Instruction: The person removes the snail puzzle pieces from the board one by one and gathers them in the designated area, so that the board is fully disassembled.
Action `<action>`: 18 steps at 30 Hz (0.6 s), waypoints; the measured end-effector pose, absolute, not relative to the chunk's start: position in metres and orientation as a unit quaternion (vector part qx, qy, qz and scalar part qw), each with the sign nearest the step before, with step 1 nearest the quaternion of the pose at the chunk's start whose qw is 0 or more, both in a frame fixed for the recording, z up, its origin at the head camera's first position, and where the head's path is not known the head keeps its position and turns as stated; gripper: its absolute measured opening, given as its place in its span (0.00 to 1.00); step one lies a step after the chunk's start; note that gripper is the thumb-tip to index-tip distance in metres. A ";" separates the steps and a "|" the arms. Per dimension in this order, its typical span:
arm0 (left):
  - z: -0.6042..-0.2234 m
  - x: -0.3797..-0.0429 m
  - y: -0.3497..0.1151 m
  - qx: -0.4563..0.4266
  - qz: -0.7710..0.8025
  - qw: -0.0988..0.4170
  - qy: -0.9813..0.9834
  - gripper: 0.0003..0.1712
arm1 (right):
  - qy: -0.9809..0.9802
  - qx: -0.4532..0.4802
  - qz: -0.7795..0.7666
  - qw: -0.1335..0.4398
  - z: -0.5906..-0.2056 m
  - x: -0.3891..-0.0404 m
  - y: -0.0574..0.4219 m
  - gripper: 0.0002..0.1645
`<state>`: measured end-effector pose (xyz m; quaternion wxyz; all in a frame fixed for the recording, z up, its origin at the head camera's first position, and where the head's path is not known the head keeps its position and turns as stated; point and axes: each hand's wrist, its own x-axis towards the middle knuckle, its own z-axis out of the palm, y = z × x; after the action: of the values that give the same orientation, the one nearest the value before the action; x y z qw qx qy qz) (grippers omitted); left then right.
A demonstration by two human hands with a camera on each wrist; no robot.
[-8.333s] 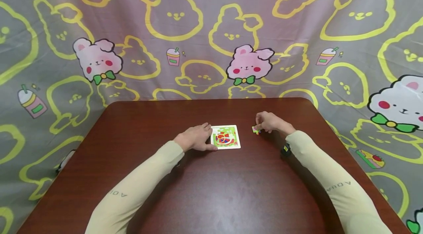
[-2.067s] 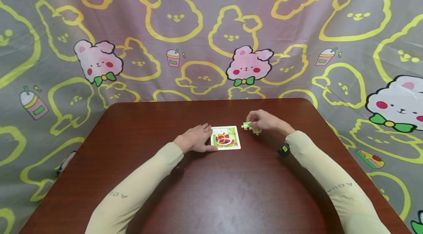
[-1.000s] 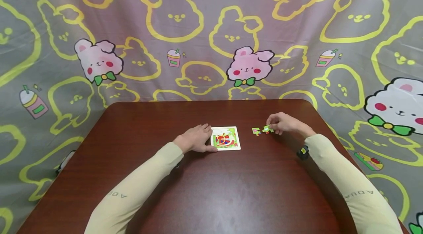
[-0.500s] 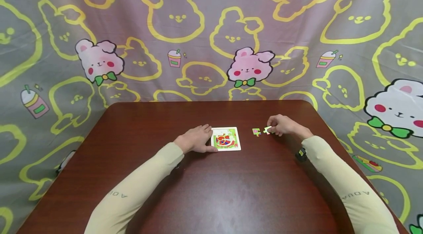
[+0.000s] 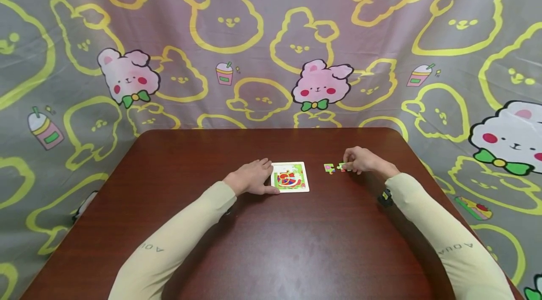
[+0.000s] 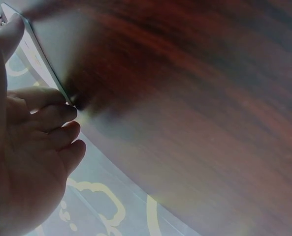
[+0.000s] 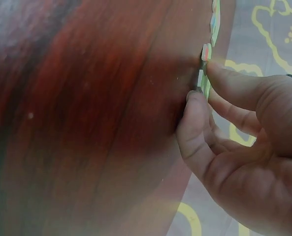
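A small square jigsaw board [image 5: 290, 177] with a white rim and a snail picture lies on the table in the head view. My left hand [image 5: 251, 177] rests at its left side, fingers extended and thumb on the near corner. The left wrist view shows this hand's [image 6: 32, 142] thumb and index finger against the board's edge [image 6: 40, 56]. To the right of the board lies a green and pink puzzle piece [image 5: 328, 168]. Just right of that, my right hand [image 5: 360, 159] pinches a second green puzzle piece [image 7: 207, 52], low at the tabletop and partly hidden by fingers.
The brown wooden table [image 5: 275, 243] reaches back to a patterned curtain [image 5: 262, 55]. Its far edge and rounded corners lie beyond both hands. A black wrist camera [image 5: 385, 198] sits under the right cuff.
My right hand brought a raised piece from behind the pink-marked one round to its right. Over the last half second that piece tipped flatter. The left hand and board stayed put.
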<state>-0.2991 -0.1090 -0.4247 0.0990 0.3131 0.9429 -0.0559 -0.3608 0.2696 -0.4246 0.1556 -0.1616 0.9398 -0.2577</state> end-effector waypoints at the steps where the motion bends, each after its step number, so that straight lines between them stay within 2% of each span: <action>1: -0.425 -0.299 -0.109 0.313 -0.058 0.098 0.943 0.55 | 0.940 -0.163 -0.257 0.153 -0.425 -0.361 0.270 0.09; 9: -0.425 -0.300 -0.108 0.316 -0.060 0.095 0.942 0.54 | 0.938 -0.163 -0.261 0.158 -0.425 -0.363 0.269 0.13; 18: -0.427 -0.301 -0.109 0.309 -0.062 0.094 0.944 0.55 | 0.936 -0.192 -0.256 0.146 -0.415 -0.366 0.259 0.11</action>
<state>-0.3010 -0.1086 -0.4266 0.0943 0.3090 0.9443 -0.0622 -0.3659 0.2592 -0.4148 0.1455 -0.1916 0.9362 -0.2562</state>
